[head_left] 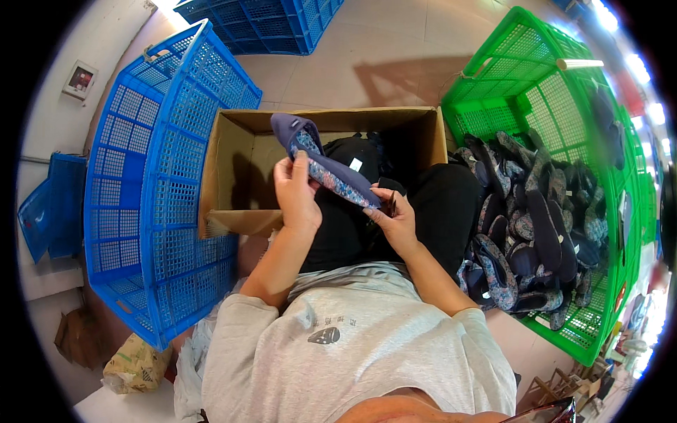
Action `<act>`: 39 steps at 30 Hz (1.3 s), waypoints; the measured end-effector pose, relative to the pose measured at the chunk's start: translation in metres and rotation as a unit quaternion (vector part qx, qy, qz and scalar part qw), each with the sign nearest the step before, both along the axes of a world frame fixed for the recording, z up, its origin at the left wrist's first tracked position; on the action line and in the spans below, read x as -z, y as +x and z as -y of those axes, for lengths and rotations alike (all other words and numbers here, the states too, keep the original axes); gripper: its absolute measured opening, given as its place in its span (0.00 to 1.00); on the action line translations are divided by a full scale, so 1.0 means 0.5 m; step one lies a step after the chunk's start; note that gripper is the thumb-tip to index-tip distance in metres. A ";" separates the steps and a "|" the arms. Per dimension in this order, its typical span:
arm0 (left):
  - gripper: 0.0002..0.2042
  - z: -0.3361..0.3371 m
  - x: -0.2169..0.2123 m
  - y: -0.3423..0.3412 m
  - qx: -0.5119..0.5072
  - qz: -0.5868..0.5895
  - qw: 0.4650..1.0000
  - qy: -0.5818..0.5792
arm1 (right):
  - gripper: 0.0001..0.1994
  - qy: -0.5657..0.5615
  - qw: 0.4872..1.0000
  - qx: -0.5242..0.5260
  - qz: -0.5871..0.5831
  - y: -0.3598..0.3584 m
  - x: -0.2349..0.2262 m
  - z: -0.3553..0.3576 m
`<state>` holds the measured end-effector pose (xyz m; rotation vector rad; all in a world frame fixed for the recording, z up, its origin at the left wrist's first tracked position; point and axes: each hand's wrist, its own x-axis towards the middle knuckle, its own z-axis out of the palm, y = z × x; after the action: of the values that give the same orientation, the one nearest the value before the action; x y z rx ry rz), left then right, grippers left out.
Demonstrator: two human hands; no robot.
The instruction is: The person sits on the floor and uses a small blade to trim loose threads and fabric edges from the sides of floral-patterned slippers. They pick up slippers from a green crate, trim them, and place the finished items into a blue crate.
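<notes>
A navy slipper [340, 176] with a floral pattern along its side and lining is held up slantwise above my lap. Its middle is gripped by my left hand [296, 194], thumb on the patterned side. At the slipper's lower right end, my right hand [395, 220] pinches the edge with thumb and fingers. A small dark object [392, 204] also shows in the right hand, too small to make out. Behind the slipper, an open cardboard box [236, 151] stands around my knees; dark things lie in its shadowed inside, partly hidden by my legs.
To the right, a green plastic crate [486, 77] lies on its side, with many similar slippers [543, 233] heaped in it. A tall blue crate [187, 176] stands close on the left. Another blue crate [261, 28] is at the far side. Yellowish wrapped bundle [137, 363] sits lower left.
</notes>
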<state>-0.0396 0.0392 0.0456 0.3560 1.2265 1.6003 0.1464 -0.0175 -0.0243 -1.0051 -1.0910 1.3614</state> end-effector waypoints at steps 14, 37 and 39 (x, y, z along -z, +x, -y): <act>0.07 -0.014 -0.006 0.114 0.174 -0.326 0.916 0.156 | 0.13 -0.027 0.995 0.074 0.064 0.083 -0.076 -0.021; 0.07 0.057 0.000 0.050 0.222 0.108 0.954 -0.167 | 0.13 0.018 0.945 -0.136 0.297 0.048 -0.164 -0.016; 0.07 0.056 0.008 0.047 0.199 0.033 0.970 -0.139 | 0.12 0.004 0.944 -0.155 0.291 0.038 -0.152 -0.032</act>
<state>-0.0162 0.0114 0.0417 0.3415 1.2199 1.0739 0.1655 -0.0015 0.0518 -1.3152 -1.7516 1.3319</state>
